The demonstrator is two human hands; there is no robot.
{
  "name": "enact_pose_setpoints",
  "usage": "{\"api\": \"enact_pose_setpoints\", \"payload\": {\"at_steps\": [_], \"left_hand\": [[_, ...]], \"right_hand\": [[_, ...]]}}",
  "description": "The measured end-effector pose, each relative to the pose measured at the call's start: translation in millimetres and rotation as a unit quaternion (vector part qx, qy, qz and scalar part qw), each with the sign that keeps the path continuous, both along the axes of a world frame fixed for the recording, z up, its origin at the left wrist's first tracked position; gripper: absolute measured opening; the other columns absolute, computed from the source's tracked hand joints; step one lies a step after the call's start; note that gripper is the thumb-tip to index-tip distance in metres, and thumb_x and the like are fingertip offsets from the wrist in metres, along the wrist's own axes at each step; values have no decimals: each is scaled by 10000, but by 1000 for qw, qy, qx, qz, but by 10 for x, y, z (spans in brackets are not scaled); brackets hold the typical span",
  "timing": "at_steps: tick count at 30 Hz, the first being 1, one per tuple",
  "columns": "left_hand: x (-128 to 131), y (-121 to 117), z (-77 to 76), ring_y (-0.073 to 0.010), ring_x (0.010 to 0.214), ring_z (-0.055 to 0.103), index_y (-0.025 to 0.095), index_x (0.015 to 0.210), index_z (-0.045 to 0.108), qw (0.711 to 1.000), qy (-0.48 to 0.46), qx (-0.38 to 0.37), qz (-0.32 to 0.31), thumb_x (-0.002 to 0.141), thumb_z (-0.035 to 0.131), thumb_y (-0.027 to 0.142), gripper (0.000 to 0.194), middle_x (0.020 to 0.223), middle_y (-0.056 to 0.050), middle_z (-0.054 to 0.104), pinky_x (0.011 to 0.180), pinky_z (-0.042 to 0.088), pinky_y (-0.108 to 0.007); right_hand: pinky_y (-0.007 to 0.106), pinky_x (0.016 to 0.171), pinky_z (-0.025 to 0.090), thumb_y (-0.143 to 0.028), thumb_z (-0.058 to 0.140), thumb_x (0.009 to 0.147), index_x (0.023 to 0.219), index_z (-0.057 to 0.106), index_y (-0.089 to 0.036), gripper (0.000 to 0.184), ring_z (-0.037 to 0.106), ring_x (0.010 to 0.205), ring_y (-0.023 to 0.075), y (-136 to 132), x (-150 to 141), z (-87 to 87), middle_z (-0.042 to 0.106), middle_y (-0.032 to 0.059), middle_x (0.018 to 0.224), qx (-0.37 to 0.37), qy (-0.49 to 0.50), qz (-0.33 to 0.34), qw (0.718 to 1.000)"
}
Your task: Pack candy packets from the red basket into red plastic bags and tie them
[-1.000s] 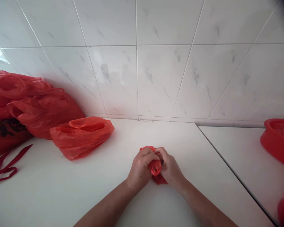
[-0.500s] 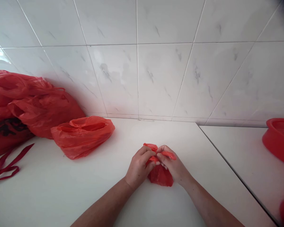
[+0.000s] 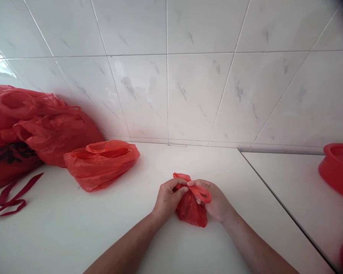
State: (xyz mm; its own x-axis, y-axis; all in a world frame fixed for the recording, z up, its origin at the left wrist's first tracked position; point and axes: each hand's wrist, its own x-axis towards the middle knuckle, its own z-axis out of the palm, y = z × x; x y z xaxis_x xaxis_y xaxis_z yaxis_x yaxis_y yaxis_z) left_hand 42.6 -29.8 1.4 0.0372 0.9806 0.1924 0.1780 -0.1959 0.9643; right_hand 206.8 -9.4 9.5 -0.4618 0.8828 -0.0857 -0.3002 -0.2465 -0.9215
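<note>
A small red plastic bag (image 3: 192, 213) sits on the white tabletop (image 3: 148, 171) between my two hands. My left hand (image 3: 170, 196) pinches the gathered neck of the bag from the left, thumb and fingers closed on it. From the right, my right hand (image 3: 215, 199) grips the same neck, and a looped handle of the bag hangs over its fingers. Some of the right fingertips are hidden behind the plastic. What the bag contains cannot be made out.
An open red plastic bag (image 3: 103, 167) stands left of my hands. Bigger full red bags (image 3: 57, 133) are piled against the tiled wall (image 3: 200, 95), with a dark red ribbon (image 3: 17, 201) in front. A red plastic basket (image 3: 335, 171) sits at the right, past a tabletop seam.
The bag's handle loop has swung downward and opened out in front of the right hand. My left thumb has shifted up to the neck. The view has moved slightly.
</note>
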Motion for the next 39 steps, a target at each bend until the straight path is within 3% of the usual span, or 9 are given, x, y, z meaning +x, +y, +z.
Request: {"api": "enact_pose_setpoints", "payload": {"at_steps": [4,8,16,21,27,30,33,36,39], "left_hand": [[-4,-11,40,-143,850,589,257,941,695,997,57,45,-31,830,502,152,246,924,-9,653,746,466,-242],[-20,-20,40,-135,797,566,235,909,678,986,131,97,-22,813,486,112,247,899,-17,624,693,458,-241],[17,-49,18,-100,620,475,182,678,549,964,229,134,14,774,519,99,130,712,20,556,543,385,-211],[18,-48,27,-107,694,524,198,777,587,970,204,135,-9,805,520,109,115,787,13,594,599,423,-213],[-16,-39,-26,-112,663,505,193,824,626,951,236,198,-9,823,516,127,128,783,-17,552,590,431,-228],[-20,-36,-37,-112,652,495,183,797,618,945,243,218,-11,813,516,107,129,765,-18,547,576,426,-226],[1,-56,-27,-109,631,482,180,761,593,938,241,247,-19,800,481,63,167,736,-15,552,558,410,-221],[64,-121,-6,-108,591,456,179,713,559,926,234,292,-43,771,417,10,228,683,-14,542,527,383,-222],[149,-213,19,-112,555,445,183,701,550,914,227,329,-78,763,384,-1,256,649,-20,543,506,370,-232]], "right_hand": [[258,580,374,-337,657,761,795,618,-180,165,470,594,110,-22,-28,-10,539,-3,654,37,-48,4,998],[240,541,340,-269,600,766,761,498,-203,122,431,568,101,-64,-62,22,507,-32,654,98,-133,-23,986],[244,542,334,-167,470,685,748,503,-230,94,407,573,114,-95,-95,52,499,-50,648,185,-325,-91,923],[268,612,378,-205,419,760,785,572,-236,158,498,673,140,-106,-108,45,591,-22,762,199,-284,-101,932],[248,574,349,-267,492,762,759,616,-191,145,447,593,108,-24,-23,51,547,-21,643,75,-195,-65,976],[237,529,309,-356,563,766,702,597,-173,197,395,544,92,-1,0,54,492,-30,590,45,-181,-65,980],[225,520,310,-313,626,719,810,583,-190,160,398,535,83,22,1,28,508,-43,633,29,-153,-77,985],[229,552,350,-279,635,695,859,544,-204,202,452,576,91,73,17,-36,538,-45,687,38,-136,-111,984],[243,567,375,-278,624,689,863,533,-207,209,479,591,105,128,47,-99,537,-46,681,67,-179,-142,971]]}}
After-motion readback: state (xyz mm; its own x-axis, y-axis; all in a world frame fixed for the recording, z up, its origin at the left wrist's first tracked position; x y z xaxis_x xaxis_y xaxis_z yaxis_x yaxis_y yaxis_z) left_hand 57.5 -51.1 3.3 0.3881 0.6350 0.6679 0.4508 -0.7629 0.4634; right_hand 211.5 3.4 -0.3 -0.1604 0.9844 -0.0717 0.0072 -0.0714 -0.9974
